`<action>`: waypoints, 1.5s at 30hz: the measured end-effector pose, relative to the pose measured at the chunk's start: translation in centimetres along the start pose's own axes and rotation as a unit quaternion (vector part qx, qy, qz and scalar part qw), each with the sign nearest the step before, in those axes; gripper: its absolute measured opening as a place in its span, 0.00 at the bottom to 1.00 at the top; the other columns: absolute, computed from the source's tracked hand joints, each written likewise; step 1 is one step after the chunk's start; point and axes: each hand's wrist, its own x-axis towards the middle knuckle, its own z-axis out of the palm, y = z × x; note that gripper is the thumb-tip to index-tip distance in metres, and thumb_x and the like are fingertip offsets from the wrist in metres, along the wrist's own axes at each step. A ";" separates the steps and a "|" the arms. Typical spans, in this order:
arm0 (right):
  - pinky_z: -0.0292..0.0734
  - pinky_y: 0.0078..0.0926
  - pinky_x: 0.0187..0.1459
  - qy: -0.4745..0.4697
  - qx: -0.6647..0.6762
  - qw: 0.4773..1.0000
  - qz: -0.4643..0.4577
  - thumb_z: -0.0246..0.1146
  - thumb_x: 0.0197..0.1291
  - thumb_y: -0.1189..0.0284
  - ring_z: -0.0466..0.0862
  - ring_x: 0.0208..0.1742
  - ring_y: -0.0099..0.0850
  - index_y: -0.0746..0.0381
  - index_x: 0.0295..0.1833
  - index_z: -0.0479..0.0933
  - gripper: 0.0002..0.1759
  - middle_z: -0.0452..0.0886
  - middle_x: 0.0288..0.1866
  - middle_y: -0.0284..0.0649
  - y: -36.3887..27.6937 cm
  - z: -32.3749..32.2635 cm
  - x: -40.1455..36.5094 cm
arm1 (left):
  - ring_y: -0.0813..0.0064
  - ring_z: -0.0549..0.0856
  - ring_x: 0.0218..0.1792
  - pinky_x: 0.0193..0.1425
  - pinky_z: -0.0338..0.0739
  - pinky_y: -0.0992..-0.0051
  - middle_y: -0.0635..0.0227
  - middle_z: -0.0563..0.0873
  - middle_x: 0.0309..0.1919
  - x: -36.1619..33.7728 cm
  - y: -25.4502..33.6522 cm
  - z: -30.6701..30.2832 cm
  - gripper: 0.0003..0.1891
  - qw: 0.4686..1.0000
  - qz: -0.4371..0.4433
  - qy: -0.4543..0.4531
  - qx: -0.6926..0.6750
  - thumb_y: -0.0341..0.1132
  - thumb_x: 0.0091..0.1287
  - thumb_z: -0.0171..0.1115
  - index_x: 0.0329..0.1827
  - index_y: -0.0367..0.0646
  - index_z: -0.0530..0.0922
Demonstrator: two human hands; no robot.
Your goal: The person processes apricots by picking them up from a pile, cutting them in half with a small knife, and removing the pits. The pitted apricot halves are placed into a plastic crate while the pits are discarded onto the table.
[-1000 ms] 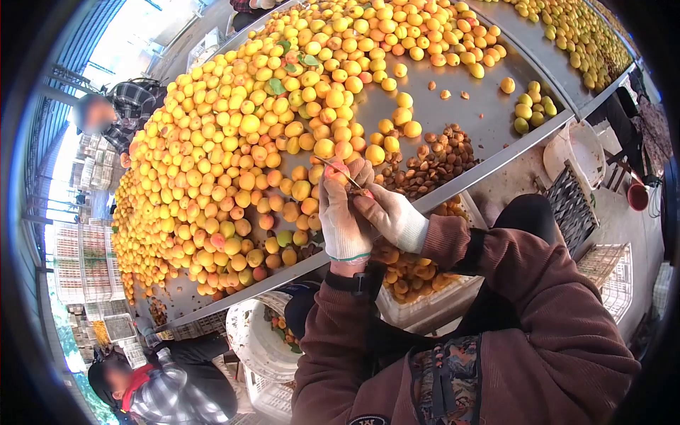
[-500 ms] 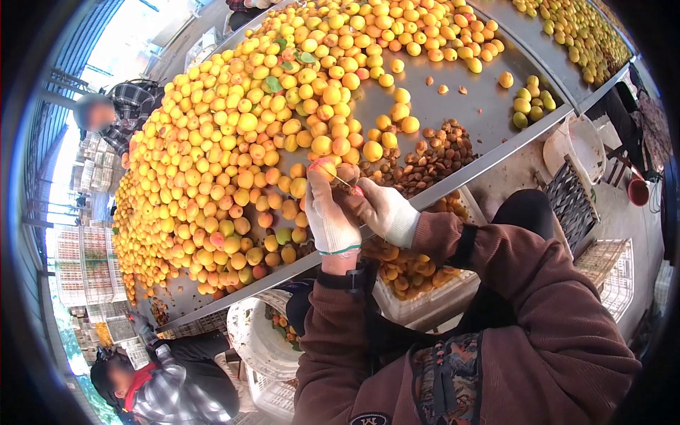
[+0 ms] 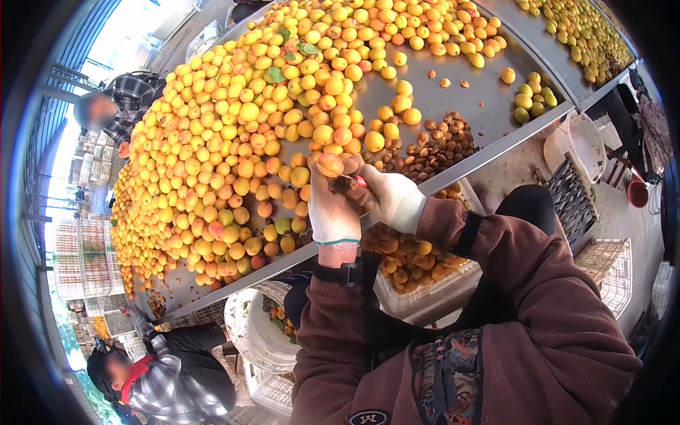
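Observation:
My left hand [image 3: 333, 205], in a white glove with worn, stained fingertips, grips an apricot [image 3: 330, 165] at the metal table's front edge. Against that fruit my right hand [image 3: 393, 198], gloved too, holds a small knife with a red handle [image 3: 360, 182]; its thin blade points at the apricot and is mostly hidden. Just beyond my fingers lies a heap of brown apricot pits [image 3: 443, 145]. Left of and behind my hands spreads a big pile of whole apricots [image 3: 212, 149].
Below the metal table's rim [image 3: 489, 153], a white crate [image 3: 418, 303] of apricot halves stands by my knees. A white bucket [image 3: 244, 329] is left of it. Greener apricots [image 3: 535, 98] sit at right. Two people [image 3: 177, 382] [image 3: 131, 99] are at the left side.
Both hands stay together at the table edge. The apricot has turned in my left hand and shows more of its rounded side; the knife has shifted slightly. The view has moved a little.

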 end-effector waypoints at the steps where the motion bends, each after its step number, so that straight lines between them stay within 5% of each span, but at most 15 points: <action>1: 0.80 0.42 0.39 0.004 0.036 0.999 -0.021 0.56 0.71 0.53 0.84 0.39 0.54 0.63 0.62 0.66 0.27 0.82 0.36 0.56 0.1 0.0 0.0 | 0.74 0.81 0.39 0.41 0.77 0.75 0.65 0.84 0.39 0.2 0.1 0.1 0.18 1.000 0.001 0.000 0.000 0.45 0.76 0.48 0.49 0.38 0.78; 10: 0.78 0.41 0.38 0.042 0.184 0.981 -0.042 0.56 0.72 0.55 0.84 0.40 0.55 0.65 0.49 0.72 0.21 0.82 0.34 0.55 0.3 0.7 -0.1 | 0.67 0.84 0.43 0.50 0.80 0.69 0.60 0.83 0.44 0.8 0.4 -0.6 0.17 0.991 0.081 -0.053 -0.095 0.42 0.75 0.51 0.53 0.36 0.76; 12: 0.78 0.40 0.38 0.043 0.188 0.980 -0.050 0.55 0.72 0.55 0.85 0.41 0.55 0.66 0.49 0.72 0.21 0.82 0.34 0.56 -0.5 -0.1 -0.1 | 0.75 0.82 0.41 0.50 0.78 0.74 0.64 0.83 0.42 -0.3 2.2 1.7 0.13 0.993 0.104 -0.003 -0.056 0.31 0.70 0.60 0.53 0.35 0.75; 16: 0.78 0.41 0.37 0.056 0.202 0.974 -0.082 0.55 0.73 0.55 0.84 0.39 0.55 0.65 0.51 0.71 0.22 0.82 0.34 0.55 -0.9 -0.2 0.0 | 0.78 0.83 0.39 0.48 0.78 0.77 0.64 0.83 0.45 -0.3 2.0 1.5 0.14 0.977 0.185 -0.010 0.105 0.32 0.71 0.61 0.56 0.35 0.75; 22: 0.77 0.47 0.35 0.032 0.054 0.997 -0.050 0.54 0.72 0.55 0.83 0.37 0.54 0.62 0.57 0.67 0.22 0.82 0.33 0.52 -0.9 -1.3 0.6 | 0.77 0.82 0.42 0.46 0.78 0.77 0.65 0.83 0.43 0.5 1.4 0.5 0.17 0.998 0.039 -0.037 -0.018 0.44 0.74 0.61 0.52 0.37 0.77; 29: 0.78 0.47 0.36 0.010 -0.014 1.000 -0.025 0.56 0.70 0.55 0.84 0.36 0.53 0.61 0.59 0.67 0.24 0.82 0.32 0.52 -1.3 -2.2 0.9 | 0.73 0.81 0.39 0.46 0.78 0.73 0.66 0.81 0.41 0.2 1.2 0.9 0.22 0.991 -0.023 -0.072 -0.114 0.51 0.75 0.56 0.53 0.39 0.75; 30: 0.78 0.47 0.36 0.004 -0.018 1.000 -0.019 0.56 0.70 0.55 0.84 0.37 0.53 0.61 0.61 0.66 0.24 0.83 0.32 0.52 -1.2 -2.1 0.9 | 0.73 0.81 0.39 0.46 0.78 0.73 0.66 0.82 0.40 -0.3 1.4 1.2 0.21 0.992 0.046 -0.035 0.112 0.51 0.76 0.53 0.53 0.39 0.75; 31: 0.79 0.47 0.36 -0.002 -0.022 1.000 -0.012 0.57 0.70 0.54 0.84 0.37 0.53 0.60 0.63 0.66 0.25 0.83 0.33 0.52 -1.1 -2.0 0.9 | 0.73 0.81 0.39 0.46 0.78 0.73 0.66 0.82 0.39 -0.7 1.6 1.4 0.21 0.937 0.111 0.004 0.330 0.50 0.77 0.50 0.52 0.38 0.75; 32: 0.79 0.47 0.36 -0.002 -0.022 1.000 -0.012 0.57 0.70 0.54 0.84 0.37 0.53 0.60 0.63 0.66 0.25 0.83 0.33 0.52 -1.0 -1.9 1.0 | 0.73 0.81 0.39 0.46 0.78 0.73 0.66 0.82 0.39 -0.2 1.2 1.0 0.21 0.937 0.111 0.004 0.330 0.50 0.77 0.50 0.52 0.38 0.75; 34: 0.79 0.47 0.36 0.001 -0.007 1.000 -0.015 0.57 0.70 0.55 0.84 0.37 0.54 0.60 0.62 0.66 0.25 0.82 0.32 0.53 -1.1 -1.7 1.1 | 0.73 0.82 0.39 0.47 0.79 0.72 0.66 0.82 0.38 1.3 0.4 0.2 0.21 1.000 -0.014 0.001 -0.016 0.50 0.77 0.48 0.50 0.39 0.75; 38: 0.78 0.46 0.36 0.036 0.064 0.996 -0.051 0.57 0.70 0.54 0.84 0.37 0.55 0.61 0.57 0.68 0.23 0.82 0.32 0.54 -0.1 -0.7 1.0 | 0.72 0.81 0.39 0.46 0.78 0.73 0.66 0.82 0.39 1.3 0.1 0.6 0.20 0.998 -0.008 0.065 -0.017 0.49 0.77 0.49 0.45 0.39 0.77; 43: 0.77 0.43 0.35 0.029 0.160 0.985 -0.051 0.56 0.72 0.55 0.84 0.37 0.56 0.63 0.49 0.71 0.20 0.81 0.31 0.54 0.7 -0.1 1.2 | 0.73 0.83 0.40 0.48 0.79 0.73 0.64 0.82 0.40 1.2 0.7 0.7 0.13 0.986 0.164 -0.018 -0.005 0.37 0.75 0.49 0.43 0.35 0.77; 45: 0.77 0.41 0.35 0.044 0.192 0.979 -0.054 0.55 0.72 0.55 0.84 0.38 0.55 0.63 0.49 0.70 0.19 0.81 0.31 0.54 0.3 -0.2 1.0 | 0.73 0.83 0.42 0.50 0.79 0.73 0.61 0.83 0.44 0.7 1.7 1.3 0.10 0.992 0.092 -0.002 -0.085 0.33 0.73 0.55 0.50 0.34 0.76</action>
